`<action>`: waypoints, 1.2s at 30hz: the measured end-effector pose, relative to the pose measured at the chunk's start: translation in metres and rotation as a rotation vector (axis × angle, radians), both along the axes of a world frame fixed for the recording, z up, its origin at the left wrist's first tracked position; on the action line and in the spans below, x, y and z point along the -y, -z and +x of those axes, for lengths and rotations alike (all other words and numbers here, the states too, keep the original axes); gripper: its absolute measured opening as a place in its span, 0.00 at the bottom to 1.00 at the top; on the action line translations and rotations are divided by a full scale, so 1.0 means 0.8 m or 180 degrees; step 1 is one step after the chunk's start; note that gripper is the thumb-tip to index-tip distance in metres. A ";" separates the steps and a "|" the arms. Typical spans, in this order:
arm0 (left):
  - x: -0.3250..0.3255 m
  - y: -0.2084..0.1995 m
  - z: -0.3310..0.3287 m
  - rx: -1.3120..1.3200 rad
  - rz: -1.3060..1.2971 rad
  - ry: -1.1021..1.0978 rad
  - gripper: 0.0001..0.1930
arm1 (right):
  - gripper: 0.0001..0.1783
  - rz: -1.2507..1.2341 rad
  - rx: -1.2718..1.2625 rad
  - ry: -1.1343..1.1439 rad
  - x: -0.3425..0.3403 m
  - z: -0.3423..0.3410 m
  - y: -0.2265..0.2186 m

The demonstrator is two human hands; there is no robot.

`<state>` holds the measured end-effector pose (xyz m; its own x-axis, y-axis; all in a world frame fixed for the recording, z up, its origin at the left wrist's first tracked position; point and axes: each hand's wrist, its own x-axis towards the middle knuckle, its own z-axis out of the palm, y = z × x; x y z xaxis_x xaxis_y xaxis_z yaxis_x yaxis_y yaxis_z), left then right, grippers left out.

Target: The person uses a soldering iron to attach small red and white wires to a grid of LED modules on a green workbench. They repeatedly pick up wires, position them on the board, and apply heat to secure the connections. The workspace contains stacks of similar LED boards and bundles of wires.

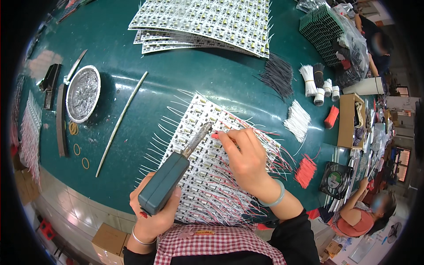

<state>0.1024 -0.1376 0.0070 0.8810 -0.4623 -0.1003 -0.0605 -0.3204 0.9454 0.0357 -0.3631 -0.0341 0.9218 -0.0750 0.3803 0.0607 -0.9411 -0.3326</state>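
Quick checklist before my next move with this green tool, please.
1. Green handheld tool gripped in left hand: ok.
2. Metal tip clear of right hand: cannot tell; they appear very close.
3. Metal tip hot: cannot tell.
4. Board sheet lying below the tool: ok.
5. Wires on its near part tidy: not ok, they crisscross.
6. Red wire pile set out on the right: ok.

The left grip (154,223) hides part of the green soldering tool (164,183).
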 end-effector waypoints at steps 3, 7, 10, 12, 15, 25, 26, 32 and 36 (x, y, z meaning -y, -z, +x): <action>-0.004 0.003 -0.004 -0.0036 0.0104 0.0072 0.11 | 0.18 0.0011 -0.0048 0.0000 -0.001 0.000 0.001; -0.006 0.005 -0.006 0.0048 0.0177 0.0135 0.11 | 0.18 -0.0016 -0.0096 0.0012 -0.002 0.002 0.000; -0.007 0.006 -0.004 0.0162 0.0210 0.0211 0.11 | 0.18 -0.0031 -0.0109 0.0013 -0.003 0.003 -0.002; -0.007 0.007 -0.004 0.0171 0.0218 0.0236 0.11 | 0.17 -0.0036 -0.0099 0.0028 -0.003 0.003 -0.003; -0.008 0.007 -0.005 0.0108 0.0195 0.0176 0.11 | 0.16 0.0031 -0.0058 0.0058 -0.002 0.004 -0.001; -0.010 0.004 -0.004 -0.0110 -0.0004 -0.0188 0.13 | 0.17 0.0761 0.0032 -0.0185 0.003 0.011 0.009; -0.010 0.005 -0.004 -0.0065 0.0030 -0.0164 0.13 | 0.17 0.0862 0.0061 -0.0257 0.004 0.011 0.008; -0.010 0.005 -0.004 -0.0168 0.0055 -0.0173 0.14 | 0.18 0.0674 0.0285 -0.0225 0.013 0.007 0.007; -0.009 0.005 -0.005 -0.0170 0.0004 -0.0152 0.14 | 0.19 0.0297 0.0240 -0.0161 0.010 0.006 0.010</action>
<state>0.0984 -0.1304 0.0027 0.8955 -0.4197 -0.1482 0.0053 -0.3228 0.9465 0.0408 -0.3708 -0.0424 0.8943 -0.0673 0.4423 0.1356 -0.9014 -0.4113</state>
